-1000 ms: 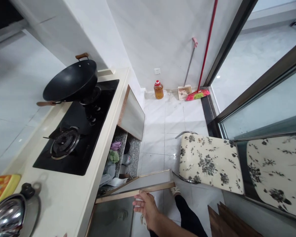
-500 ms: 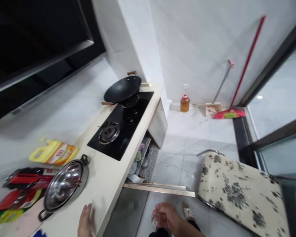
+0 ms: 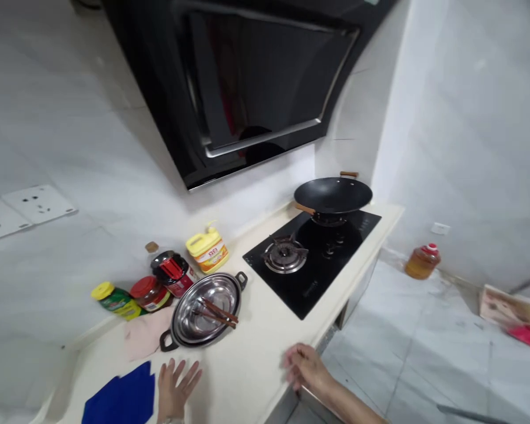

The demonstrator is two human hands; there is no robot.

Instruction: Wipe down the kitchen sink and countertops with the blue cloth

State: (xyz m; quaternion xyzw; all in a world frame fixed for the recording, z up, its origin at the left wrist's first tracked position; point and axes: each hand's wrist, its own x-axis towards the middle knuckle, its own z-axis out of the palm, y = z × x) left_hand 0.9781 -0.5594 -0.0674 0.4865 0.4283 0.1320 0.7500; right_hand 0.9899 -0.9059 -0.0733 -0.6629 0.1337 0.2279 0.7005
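Note:
My left hand [image 3: 176, 390] is raised over the counter with its fingers spread and holds nothing. It is between a blue cloth-like piece [image 3: 121, 396] and a two-handled steel pot [image 3: 183, 315]. Steel bowl-like ware sits inside the pot, and brown wooden-handled utensils [image 3: 218, 314] lie across it. My right hand [image 3: 307, 370] is at the front edge of the counter [image 3: 251, 353], fingers loosely bent and apart, with nothing visible in it. A pink cloth [image 3: 148, 334] lies beside the pot.
A black wok [image 3: 333, 194] stands on the far burner of the gas hob [image 3: 309, 294]. A range hood [image 3: 265, 88] overhangs the back. Behind the pot are a yellow pump bottle [image 3: 208, 252] and several jars [image 3: 150, 292]. An oil jug [image 3: 423, 262] and a dustpan [image 3: 510, 306] are on the floor.
My view has swung left and up, from the floor and a flower-patterned chair toward the counter. My left hand's fingers now show spread; my right hand now appears at the counter edge.

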